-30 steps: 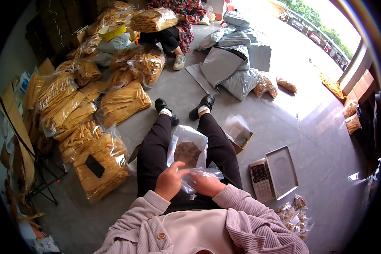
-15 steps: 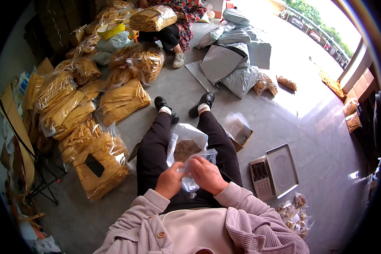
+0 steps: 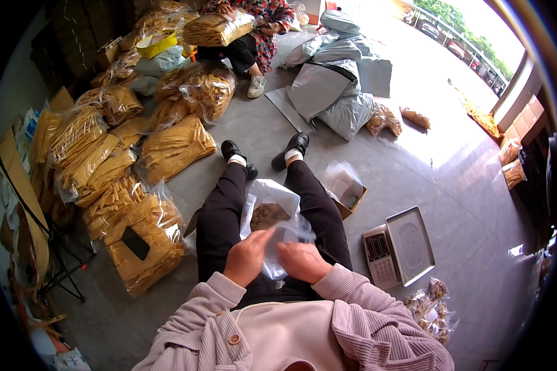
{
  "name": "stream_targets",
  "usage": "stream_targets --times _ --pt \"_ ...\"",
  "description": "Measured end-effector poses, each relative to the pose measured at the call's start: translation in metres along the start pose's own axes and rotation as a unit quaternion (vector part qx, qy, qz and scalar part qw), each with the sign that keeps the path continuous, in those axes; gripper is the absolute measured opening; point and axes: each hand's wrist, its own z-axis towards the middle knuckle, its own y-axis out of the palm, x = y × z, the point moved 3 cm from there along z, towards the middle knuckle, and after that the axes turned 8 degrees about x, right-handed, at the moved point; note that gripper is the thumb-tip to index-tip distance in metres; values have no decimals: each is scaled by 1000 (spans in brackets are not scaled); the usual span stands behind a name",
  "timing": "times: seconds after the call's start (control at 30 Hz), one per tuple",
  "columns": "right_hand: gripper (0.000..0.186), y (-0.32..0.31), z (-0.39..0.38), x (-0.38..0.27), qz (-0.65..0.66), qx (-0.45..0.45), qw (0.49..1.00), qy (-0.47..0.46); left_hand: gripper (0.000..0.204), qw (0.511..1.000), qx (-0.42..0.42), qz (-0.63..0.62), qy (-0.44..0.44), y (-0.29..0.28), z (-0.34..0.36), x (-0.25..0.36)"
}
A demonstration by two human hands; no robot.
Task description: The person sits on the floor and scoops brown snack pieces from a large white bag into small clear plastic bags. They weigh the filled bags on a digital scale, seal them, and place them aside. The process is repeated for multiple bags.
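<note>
Between my thighs stands a white plastic bag (image 3: 281,191), its mouth wide, with brown contents (image 3: 268,216) I cannot identify. Just on my side of its mouth, a small clear plastic bag (image 3: 283,234) stretches between my hands, partly blurred. My left hand (image 3: 249,255) pinches its left side between thumb and fingers. My right hand (image 3: 303,261) is curled round its right edge, the fingertips partly hidden. I cannot tell whether the clear bag holds anything.
To my right lie a digital scale (image 3: 381,256) with a metal tray (image 3: 410,245), a small cardboard box (image 3: 354,204) and bagged goods (image 3: 431,312). Packs of yellow-brown sheets (image 3: 148,241), one bearing a black phone (image 3: 135,242), fill the left. Ahead sit a person (image 3: 272,43) and grey sacks (image 3: 346,114).
My hands have moved a little apart, and the clear bag now spreads between them. The far person's hand shows on top of the pack on their lap.
</note>
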Motion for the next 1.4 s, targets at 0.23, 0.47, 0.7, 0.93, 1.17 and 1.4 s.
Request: stream_targets --times 0.23,0.47,0.7,0.93,1.17,1.4 --pt "25 30 -4 2 90 -12 996 -22 45 996 -78 -23 20 8 -7 9" --pt "26 42 -14 5 -15 -172 985 14 49 997 -58 -24 51 -1 -2 16" --pt "29 37 -16 4 -62 -162 985 -7 35 995 -77 -51 46 10 -11 10" --pt "16 88 -17 26 94 141 976 -139 31 983 -67 -99 139 6 -7 38" --pt "34 44 -13 10 58 -89 993 44 33 995 -47 -37 84 6 -9 25" --pt "55 59 -22 16 -50 -129 990 18 47 993 -107 -41 36 15 -16 27"
